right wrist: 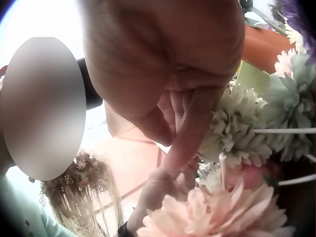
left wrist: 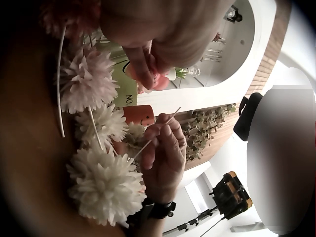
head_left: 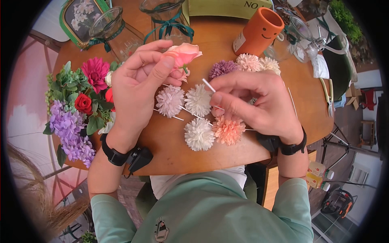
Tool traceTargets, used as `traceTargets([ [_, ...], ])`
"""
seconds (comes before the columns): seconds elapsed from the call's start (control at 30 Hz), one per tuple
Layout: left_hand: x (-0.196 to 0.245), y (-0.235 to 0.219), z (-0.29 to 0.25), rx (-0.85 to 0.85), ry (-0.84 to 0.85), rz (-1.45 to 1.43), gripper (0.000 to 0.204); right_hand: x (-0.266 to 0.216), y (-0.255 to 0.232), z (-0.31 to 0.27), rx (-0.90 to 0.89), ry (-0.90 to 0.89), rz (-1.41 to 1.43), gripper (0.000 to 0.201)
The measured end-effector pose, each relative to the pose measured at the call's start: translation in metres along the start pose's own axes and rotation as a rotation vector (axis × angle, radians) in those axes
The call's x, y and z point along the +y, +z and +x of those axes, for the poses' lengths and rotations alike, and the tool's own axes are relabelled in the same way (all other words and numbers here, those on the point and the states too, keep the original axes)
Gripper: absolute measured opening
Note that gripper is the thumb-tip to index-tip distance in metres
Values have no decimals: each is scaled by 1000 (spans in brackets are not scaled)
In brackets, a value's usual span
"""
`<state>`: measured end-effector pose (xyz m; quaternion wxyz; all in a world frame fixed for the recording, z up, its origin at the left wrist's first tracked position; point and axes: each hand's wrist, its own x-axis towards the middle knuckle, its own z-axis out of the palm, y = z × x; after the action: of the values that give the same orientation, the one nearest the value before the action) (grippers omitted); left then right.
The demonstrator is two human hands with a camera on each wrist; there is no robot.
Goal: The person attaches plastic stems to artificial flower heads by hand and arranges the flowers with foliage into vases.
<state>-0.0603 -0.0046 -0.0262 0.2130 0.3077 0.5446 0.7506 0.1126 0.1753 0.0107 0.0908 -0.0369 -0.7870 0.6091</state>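
Note:
My left hand (head_left: 135,77) holds up a pink artificial rose head (head_left: 187,52) between thumb and fingers, its small green base facing down. A thin white stick (head_left: 208,85) is pinched between the thumb and index finger of my right hand (head_left: 259,103), one end pointing up toward the rose. In the left wrist view, the stick (left wrist: 173,115) slants across the right fingertips, apart from the rose (left wrist: 160,82). Below the hands lie several pompom flowers on white stems: a pale pink one (head_left: 170,101), a white one (head_left: 199,134) and a peach one (head_left: 229,130).
Mixed artificial flowers (head_left: 67,125) are heaped at the left. Behind stand glass vases (head_left: 164,24) with green ribbons, a green box (head_left: 227,9) and an orange smiling cup (head_left: 261,31). Purple and pale pompoms (head_left: 223,69) lie before the cup. Pliers (head_left: 327,97) lie at the right edge.

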Motion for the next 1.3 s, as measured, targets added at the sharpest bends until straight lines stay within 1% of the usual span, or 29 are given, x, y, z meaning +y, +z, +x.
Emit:
traceTargets([
  [0.07,0,-2,1,-10,-24,-24,15,-1,6,-1,25,14,-94,17],
  [0.13,-1,-5,2,-73,-65,-81,16,3,10,0,23,8,-120,18],
  [0.2,-3,-5,2,-63,-64,-80,16,5,13,0,63,41,-40,18],
  [0.23,-3,-5,2,-52,-61,-79,16,4,14,1,63,41,-40,18],
  [0.3,-5,-6,3,-47,-55,-69,16,2,15,2,40,90,52,17],
  [0.33,-6,-6,2,-41,-49,-61,16,4,16,2,40,91,54,17],
  [0.4,-4,-2,2,-18,-62,-37,16,10,18,2,26,-23,-6,17],
  [0.47,-2,2,0,6,-77,-13,16,13,21,2,43,1,11,16],
  [0.5,-2,4,-2,-3,-60,-27,16,13,22,2,60,21,24,16],
  [0.6,-2,2,-3,-29,-42,-22,14,14,22,3,63,12,-2,16],
  [0.73,-2,2,-4,-46,-50,4,14,15,22,4,45,-9,-8,16],
  [0.93,-1,4,-4,-51,-40,3,14,14,21,4,37,38,-7,15],
  [1.07,1,7,-6,-20,-25,23,11,14,22,4,45,57,31,16],
  [1.13,2,5,-6,-60,55,104,9,11,22,4,39,75,37,16],
  [1.17,2,6,-7,-61,54,104,9,9,21,3,29,97,58,16],
  [1.2,2,7,-8,-51,113,112,10,9,21,3,19,119,79,17],
  [1.23,2,8,-9,-41,173,121,10,10,22,3,20,120,79,17],
  [1.27,1,9,-9,-41,172,121,10,11,22,3,22,108,99,17],
  [1.3,1,9,-9,-47,231,150,9,12,23,3,25,96,118,17],
])
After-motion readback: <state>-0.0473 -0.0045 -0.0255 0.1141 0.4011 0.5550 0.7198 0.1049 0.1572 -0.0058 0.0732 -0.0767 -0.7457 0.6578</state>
